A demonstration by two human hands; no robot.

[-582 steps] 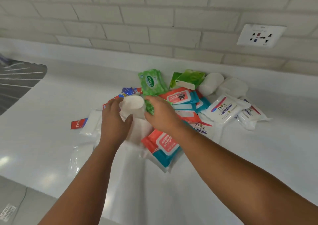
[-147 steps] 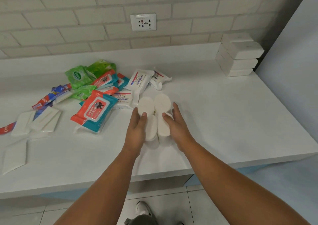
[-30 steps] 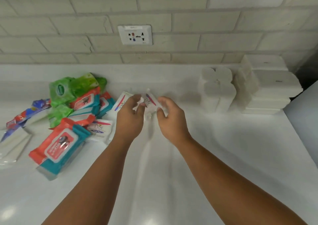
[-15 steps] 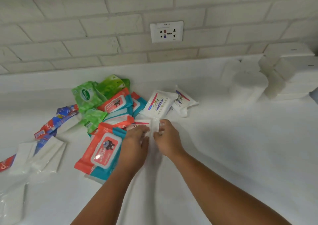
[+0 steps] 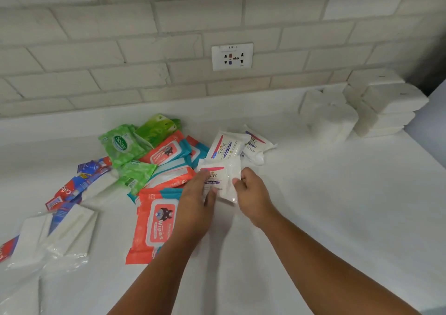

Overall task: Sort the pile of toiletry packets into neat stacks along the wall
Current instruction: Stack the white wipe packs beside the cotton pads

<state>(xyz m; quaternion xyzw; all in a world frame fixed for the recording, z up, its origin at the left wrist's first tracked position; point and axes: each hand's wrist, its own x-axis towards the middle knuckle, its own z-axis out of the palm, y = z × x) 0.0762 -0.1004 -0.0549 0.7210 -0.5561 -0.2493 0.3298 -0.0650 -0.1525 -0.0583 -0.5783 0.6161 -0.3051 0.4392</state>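
A white Dove packet (image 5: 220, 178) is held between my left hand (image 5: 196, 201) and my right hand (image 5: 251, 191), just above the white counter (image 5: 325, 206). Two more Dove packets (image 5: 228, 146) (image 5: 257, 143) lie behind it. To the left sits the mixed pile: red and teal wipes packs (image 5: 155, 223) (image 5: 165, 152), green Sanicare packs (image 5: 120, 146) (image 5: 137, 177), a green box (image 5: 156, 127), toothpaste tubes (image 5: 72, 189) and white sachets (image 5: 70, 235). Along the wall at the right stand white round packs (image 5: 330, 117) and a stack of white rectangular packets (image 5: 386, 104).
A white brick wall (image 5: 144, 25) runs behind the counter with a power socket (image 5: 232, 56) in it. A pale panel (image 5: 434, 121) closes the counter at the far right. Bare counter lies between the pile and the white stacks.
My hands have lifted one Dove packet out of the pile's right edge and hold it between them; half a second ago they were pressed together lower on the counter.
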